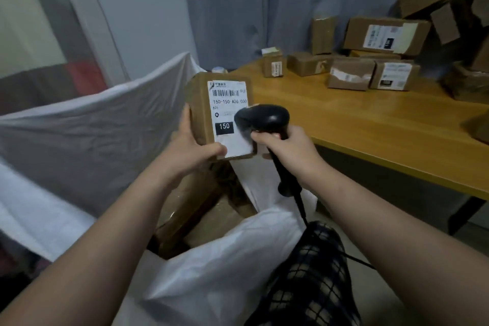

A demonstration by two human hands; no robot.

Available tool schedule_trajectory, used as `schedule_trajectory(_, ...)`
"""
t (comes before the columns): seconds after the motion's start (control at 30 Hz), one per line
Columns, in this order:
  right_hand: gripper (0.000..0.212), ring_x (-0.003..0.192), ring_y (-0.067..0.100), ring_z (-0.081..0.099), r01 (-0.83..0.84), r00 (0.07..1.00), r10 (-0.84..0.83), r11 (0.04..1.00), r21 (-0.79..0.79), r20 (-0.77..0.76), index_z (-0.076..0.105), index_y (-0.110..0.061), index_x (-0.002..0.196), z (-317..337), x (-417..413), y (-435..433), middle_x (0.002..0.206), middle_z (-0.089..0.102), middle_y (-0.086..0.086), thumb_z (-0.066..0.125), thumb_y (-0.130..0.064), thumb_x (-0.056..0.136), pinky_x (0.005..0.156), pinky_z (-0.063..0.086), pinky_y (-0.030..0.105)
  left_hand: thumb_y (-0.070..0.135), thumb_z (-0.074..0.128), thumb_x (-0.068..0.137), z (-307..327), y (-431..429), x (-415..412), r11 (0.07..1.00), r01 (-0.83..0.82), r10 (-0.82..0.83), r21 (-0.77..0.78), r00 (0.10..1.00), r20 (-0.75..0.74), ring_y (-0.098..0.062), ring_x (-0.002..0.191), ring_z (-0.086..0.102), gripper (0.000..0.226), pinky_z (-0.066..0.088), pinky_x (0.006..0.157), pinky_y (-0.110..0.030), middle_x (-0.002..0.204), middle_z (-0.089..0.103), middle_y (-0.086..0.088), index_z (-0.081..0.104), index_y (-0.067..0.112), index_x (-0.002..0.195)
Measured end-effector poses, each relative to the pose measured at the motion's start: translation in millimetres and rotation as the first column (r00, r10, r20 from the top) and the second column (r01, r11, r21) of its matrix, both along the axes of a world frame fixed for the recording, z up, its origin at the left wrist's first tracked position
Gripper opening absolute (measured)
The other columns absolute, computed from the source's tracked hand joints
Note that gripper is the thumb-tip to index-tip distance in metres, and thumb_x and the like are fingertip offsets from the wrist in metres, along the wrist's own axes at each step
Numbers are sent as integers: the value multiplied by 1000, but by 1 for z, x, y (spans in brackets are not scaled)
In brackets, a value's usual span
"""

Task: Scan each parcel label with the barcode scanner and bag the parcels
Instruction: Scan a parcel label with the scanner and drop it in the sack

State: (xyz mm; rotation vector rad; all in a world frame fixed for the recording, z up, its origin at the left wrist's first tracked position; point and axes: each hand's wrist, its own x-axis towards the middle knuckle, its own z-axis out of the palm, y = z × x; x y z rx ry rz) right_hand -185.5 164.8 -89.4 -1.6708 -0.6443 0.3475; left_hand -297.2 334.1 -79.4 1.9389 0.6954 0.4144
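Over the white plastic bag (225,259), the left hand (194,145) pinches the brown cardboard parcel (201,103) by its near-left corner, while the right hand (288,145) wraps its fingers round the black barcode scanner (264,116) at the label. The parcel looks light and stiff, best held by its edges; more brown taped parcels (349,73) sit on the far wooden worktop (370,119).

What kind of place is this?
Probably a small parcel sorting room: labelled cardboard parcels piled on a wooden table, a handheld barcode scanner, and a white bag holding boxes.
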Motion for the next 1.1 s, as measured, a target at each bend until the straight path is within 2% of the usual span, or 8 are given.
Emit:
schedule_trajectory(0.07, 20, 96, 21, 63, 41, 987, -17, 988, -147, 163, 70, -12, 92, -12, 0, 18, 97, 69, 8, 73, -30, 82, 84, 49, 39, 36, 81, 62, 2, 14, -13, 965, -114, 143, 237, 983, -112, -36, 127, 41, 118, 43, 101, -47, 143, 34, -13, 3, 43, 150)
schedule_trajectory(0.17, 33, 137, 30, 30, 269, 873, -38, 868, -417, 486, 66, -13, 109, -28, 12, 27, 144, 43, 11, 67, -31, 81, 113, 24, 40, 38, 75, 74, 5, 30, -23, 830, -113, 281, 547, 930, -236, -41, 124, 33, 92, 36, 100, -50, 137, 31, -18, 18, 34, 146)
schedule_trajectory(0.27, 47, 135, 36, 35, 273, 913, -38, 797, -539, 407, 55, -22, 119, -41, 36, 20, 146, 35, 15, 73, -29, 76, 112, 28, 45, 46, 72, 76, -1, 41, -21, 763, -11, 306, 646, 887, -346, -42, 121, 34, 80, 38, 96, -50, 135, 32, -19, 27, 28, 140)
schedule_trajectory(0.4, 56, 100, 25, 61, 92, 992, -43, 895, -437, 120, 53, -16, 126, -51, 47, 12, 106, 62, 6, 71, -3, 75, 82, 47, 32, 49, 70, 76, -10, 44, 0, 763, 38, 277, 645, 883, -379, -42, 121, 34, 80, 38, 96, -50, 135, 33, -19, 28, 26, 140)
schedule_trajectory(0.63, 56, 91, 19, 57, 356, 919, -317, 922, -150, 235, 50, -16, 129, -22, 59, 2, 92, 57, -5, 65, 2, 78, 65, 41, 25, 59, 61, 79, -22, 41, 54, 872, -28, 223, 488, 911, -346, -43, 123, 39, 82, 38, 98, -45, 136, 35, -20, 27, 20, 143)
schedule_trajectory(0.8, 50, 90, 17, 55, 343, 913, -284, 923, -175, 293, 51, -20, 122, -19, 58, 6, 92, 54, -9, 66, 0, 78, 68, 40, 27, 64, 60, 74, -63, 40, 80, 951, -54, 196, 305, 867, -457, -42, 132, 35, 97, 36, 106, -47, 147, 27, -23, 18, 20, 148)
schedule_trajectory(1.0, 50, 85, 15, 55, 328, 913, -257, 925, -193, 316, 50, -19, 123, -30, 64, -3, 88, 54, -11, 65, 0, 79, 60, 40, 21, 64, 57, 81, -89, 40, 77, 796, 120, 316, 593, 754, -576, -42, 132, 29, 85, 31, 103, -51, 146, 19, -21, 17, 22, 144)
schedule_trajectory(1.1, 49, 89, 19, 58, 292, 924, -208, 926, -239, 321, 51, -17, 123, -42, 61, -1, 97, 60, -1, 67, -2, 78, 70, 47, 30, 77, 47, 79, -81, 38, 79, 765, 185, 307, 617, 737, -602, -41, 137, 21, 91, 27, 105, -54, 150, 18, -20, 20, 21, 145)
